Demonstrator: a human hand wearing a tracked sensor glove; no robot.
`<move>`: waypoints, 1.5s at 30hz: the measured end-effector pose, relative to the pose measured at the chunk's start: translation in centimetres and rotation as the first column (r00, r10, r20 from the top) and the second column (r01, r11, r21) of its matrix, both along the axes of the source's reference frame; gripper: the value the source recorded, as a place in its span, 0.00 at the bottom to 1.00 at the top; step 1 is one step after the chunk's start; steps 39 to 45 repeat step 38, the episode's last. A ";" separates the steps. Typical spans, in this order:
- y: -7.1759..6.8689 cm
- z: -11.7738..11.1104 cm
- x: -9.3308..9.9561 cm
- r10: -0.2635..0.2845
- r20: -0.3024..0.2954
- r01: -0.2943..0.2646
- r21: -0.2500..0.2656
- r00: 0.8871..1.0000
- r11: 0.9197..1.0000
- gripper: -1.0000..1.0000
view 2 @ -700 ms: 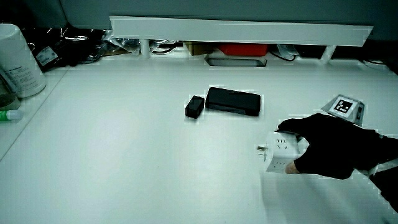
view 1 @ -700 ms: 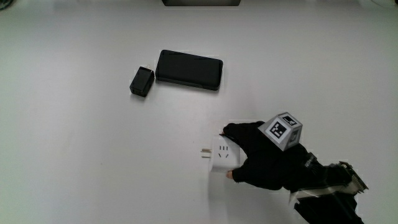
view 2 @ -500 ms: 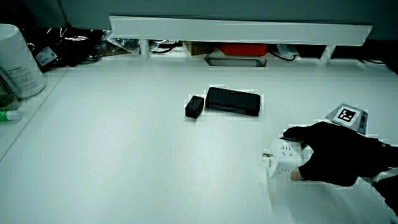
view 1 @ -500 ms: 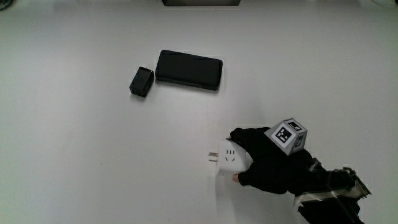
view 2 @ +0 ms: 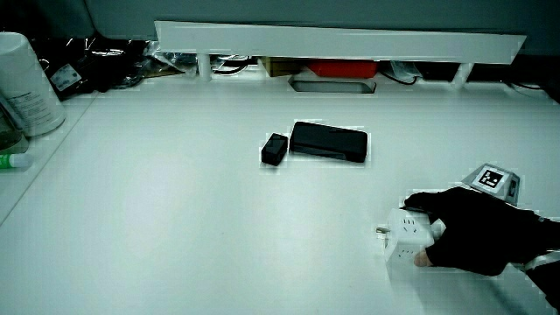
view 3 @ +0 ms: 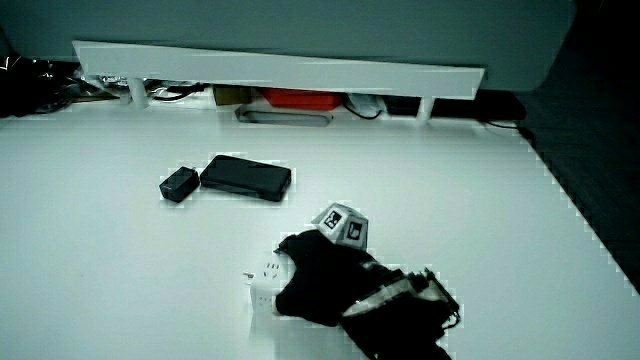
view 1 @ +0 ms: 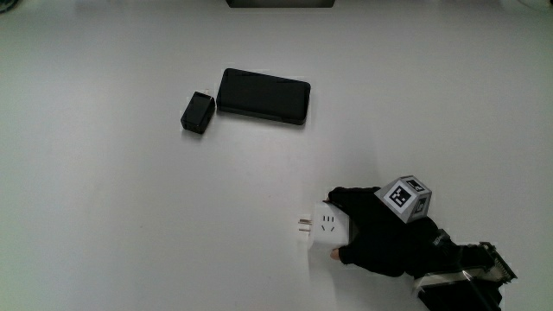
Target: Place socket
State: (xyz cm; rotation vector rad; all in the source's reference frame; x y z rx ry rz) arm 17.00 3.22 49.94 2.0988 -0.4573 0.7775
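Observation:
The socket (view 1: pixel 327 230) is a white cube adapter with metal prongs sticking out of one side and plug holes on its upper face. It rests on the white table (view 1: pixel 130 216), nearer to the person than the black power bank (view 1: pixel 263 97). The gloved hand (view 1: pixel 380 240) lies beside the socket with fingers and thumb curled around it, the patterned cube (view 1: pixel 406 198) on its back. Both side views show the socket (view 2: pixel 406 239) (view 3: pixel 264 281) held in the hand (view 2: pixel 477 241) (view 3: pixel 325 280).
A flat black power bank (view 2: pixel 328 142) (view 3: pixel 246 177) lies mid-table with a small black charger block (view 1: pixel 198 112) (view 2: pixel 275 149) (view 3: pixel 179 185) beside it. A low white partition (view 2: pixel 341 42) closes off the table. A white canister (view 2: pixel 26 83) stands at the table's edge.
The hand has drawn the socket across the table toward the person, farther from the power bank. The grip is unchanged; power bank and charger block stayed put.

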 end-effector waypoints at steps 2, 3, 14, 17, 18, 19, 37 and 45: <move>0.1 0.3 0.2 -0.002 -0.003 0.002 0.020 1.000 1.000 0.50; 0.1 0.4 0.3 -0.009 -0.001 0.009 0.018 1.000 1.000 0.50; 0.0 0.1 0.0 -0.016 0.000 0.016 -0.055 1.000 0.998 0.28; 0.0 0.0 0.2 -0.035 -0.027 0.033 -0.076 0.999 0.997 0.19; -0.1 -0.4 0.3 -0.057 -0.012 0.056 -0.086 0.998 0.995 0.17; -0.2 -0.5 0.6 -0.059 -0.035 0.056 -0.078 0.998 0.995 0.14; -4.8 -12.2 1.4 -0.111 -0.177 0.127 0.083 0.978 0.988 0.00; -5.0 -12.6 1.6 -0.107 -0.192 0.127 0.097 0.976 0.987 0.00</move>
